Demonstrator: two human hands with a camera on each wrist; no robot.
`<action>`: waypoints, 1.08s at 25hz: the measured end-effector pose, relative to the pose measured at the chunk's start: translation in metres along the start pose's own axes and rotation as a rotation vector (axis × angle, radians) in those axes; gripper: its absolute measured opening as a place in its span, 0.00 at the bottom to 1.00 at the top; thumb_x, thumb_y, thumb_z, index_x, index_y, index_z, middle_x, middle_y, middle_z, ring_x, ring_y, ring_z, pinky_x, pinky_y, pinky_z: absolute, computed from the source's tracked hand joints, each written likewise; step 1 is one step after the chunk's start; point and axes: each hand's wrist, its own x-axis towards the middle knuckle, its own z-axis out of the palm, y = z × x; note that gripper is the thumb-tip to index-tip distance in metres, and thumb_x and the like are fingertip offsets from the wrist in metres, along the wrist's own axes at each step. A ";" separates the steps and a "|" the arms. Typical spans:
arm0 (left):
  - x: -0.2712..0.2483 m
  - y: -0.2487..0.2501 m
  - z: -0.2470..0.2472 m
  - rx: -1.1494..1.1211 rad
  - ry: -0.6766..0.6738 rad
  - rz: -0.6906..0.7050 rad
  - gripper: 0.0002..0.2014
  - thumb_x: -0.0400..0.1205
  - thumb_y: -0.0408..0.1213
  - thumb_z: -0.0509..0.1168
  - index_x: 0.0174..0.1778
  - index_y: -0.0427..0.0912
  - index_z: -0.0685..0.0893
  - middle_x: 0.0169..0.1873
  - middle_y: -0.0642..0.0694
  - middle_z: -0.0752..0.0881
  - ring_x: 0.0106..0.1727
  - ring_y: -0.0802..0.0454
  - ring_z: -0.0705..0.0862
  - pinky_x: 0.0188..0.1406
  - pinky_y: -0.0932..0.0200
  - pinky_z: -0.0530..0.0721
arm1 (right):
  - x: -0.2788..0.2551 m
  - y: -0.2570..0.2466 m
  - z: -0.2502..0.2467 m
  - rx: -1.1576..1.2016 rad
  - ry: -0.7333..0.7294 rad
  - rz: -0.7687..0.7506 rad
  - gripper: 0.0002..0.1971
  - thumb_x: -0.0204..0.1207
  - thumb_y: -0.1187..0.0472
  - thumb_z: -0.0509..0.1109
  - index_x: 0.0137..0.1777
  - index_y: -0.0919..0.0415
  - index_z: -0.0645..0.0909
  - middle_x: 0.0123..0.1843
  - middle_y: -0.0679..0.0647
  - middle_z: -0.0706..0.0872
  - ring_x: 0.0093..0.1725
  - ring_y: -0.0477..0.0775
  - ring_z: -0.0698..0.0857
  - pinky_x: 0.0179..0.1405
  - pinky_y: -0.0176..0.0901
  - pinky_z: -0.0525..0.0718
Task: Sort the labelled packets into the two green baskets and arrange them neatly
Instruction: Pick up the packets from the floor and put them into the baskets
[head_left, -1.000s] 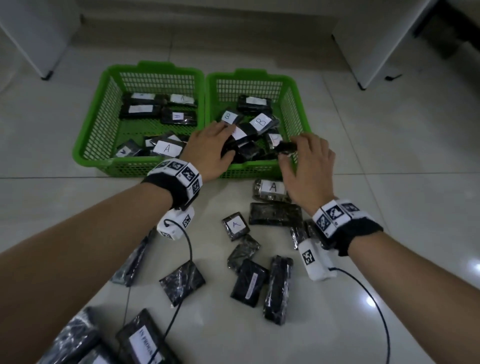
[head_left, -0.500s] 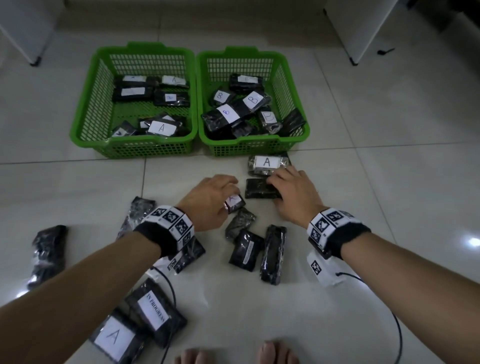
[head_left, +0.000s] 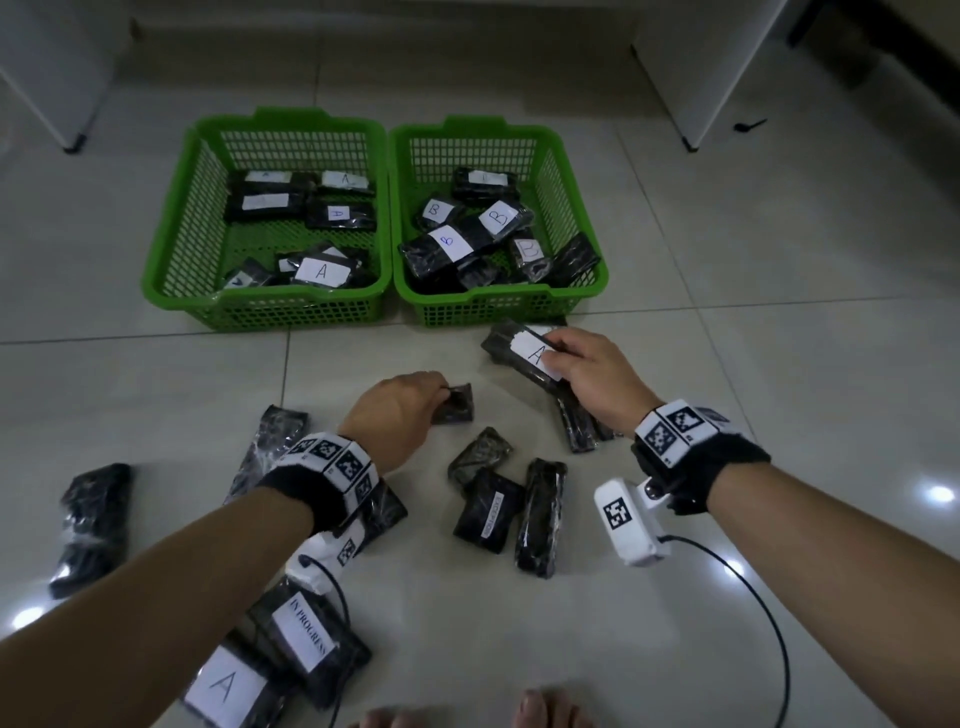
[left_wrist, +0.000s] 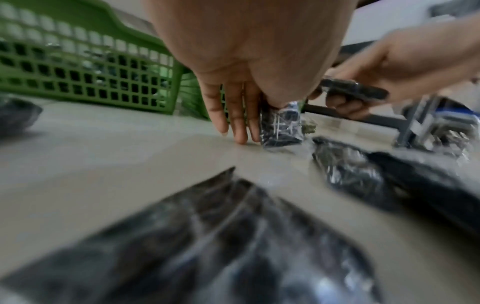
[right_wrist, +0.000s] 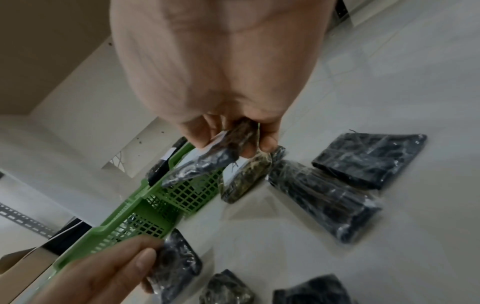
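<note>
Your head view looks down on the floor (head_left: 779, 312), baskets (head_left: 384, 218) upper centre. Both wrist views sit close behind your fingers, low, sharing those baskets (left_wrist: 91, 61) (right_wrist: 145, 209).

green baskets (head_left: 266, 306), black packets (head_left: 540, 514)

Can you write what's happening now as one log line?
left hand: pinches small packet | right hand: holds A packet | baskets: partly filled
</note>
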 end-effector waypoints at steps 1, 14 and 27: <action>0.000 -0.003 -0.004 -0.118 0.035 -0.059 0.11 0.90 0.38 0.57 0.53 0.37 0.82 0.41 0.40 0.87 0.41 0.38 0.85 0.39 0.52 0.77 | -0.002 -0.006 -0.002 0.021 -0.014 -0.005 0.04 0.82 0.54 0.71 0.52 0.49 0.87 0.48 0.47 0.89 0.48 0.50 0.85 0.46 0.44 0.78; -0.036 -0.043 -0.103 -0.674 0.503 -0.348 0.11 0.78 0.24 0.73 0.54 0.38 0.84 0.49 0.45 0.90 0.47 0.54 0.89 0.51 0.66 0.87 | 0.015 -0.077 0.047 -0.122 -0.047 -0.348 0.22 0.69 0.54 0.81 0.58 0.53 0.76 0.45 0.44 0.87 0.39 0.41 0.86 0.35 0.33 0.79; 0.005 -0.149 -0.168 0.177 0.457 -0.293 0.09 0.73 0.34 0.75 0.47 0.46 0.94 0.47 0.44 0.92 0.47 0.39 0.89 0.54 0.45 0.85 | 0.117 -0.158 0.140 -0.550 0.092 -0.613 0.13 0.77 0.50 0.75 0.57 0.55 0.83 0.54 0.54 0.88 0.59 0.59 0.79 0.57 0.53 0.78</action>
